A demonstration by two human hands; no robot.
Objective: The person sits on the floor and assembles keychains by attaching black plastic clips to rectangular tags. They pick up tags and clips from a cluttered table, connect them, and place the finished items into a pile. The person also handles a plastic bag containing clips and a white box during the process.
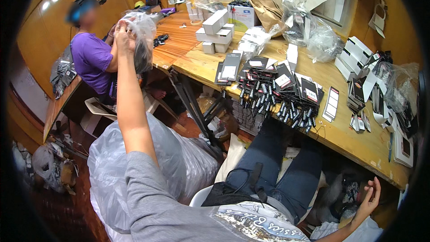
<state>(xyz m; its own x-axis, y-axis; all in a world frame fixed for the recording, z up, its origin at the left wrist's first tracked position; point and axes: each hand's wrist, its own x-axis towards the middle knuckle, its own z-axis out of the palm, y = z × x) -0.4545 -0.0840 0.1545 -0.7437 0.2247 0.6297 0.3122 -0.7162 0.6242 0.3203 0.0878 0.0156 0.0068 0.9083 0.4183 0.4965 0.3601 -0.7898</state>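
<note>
My left arm reaches far out to the left, and my left hand (125, 38) is closed on the top of a clear plastic bag (144, 40). Something dark shows inside that bag; its kind I cannot make out. My right hand (371, 197) hangs low at the right, beside the table's front edge, fingers loosely bent and apart, holding nothing. In front of me on the wooden table (338, 130) lies a pile of black tags (282, 80) with cords dangling over the edge. A white label strip (330, 104) is to their right.
A co-worker in purple (92, 58) sits at the left, close to the bag. A large translucent sack (152, 161) bulges beside my left side. White boxes (216, 31), a brown paper bag (262, 2) and plastic packs (322, 40) crowd the table's back. More tags (358, 92) lie at the right.
</note>
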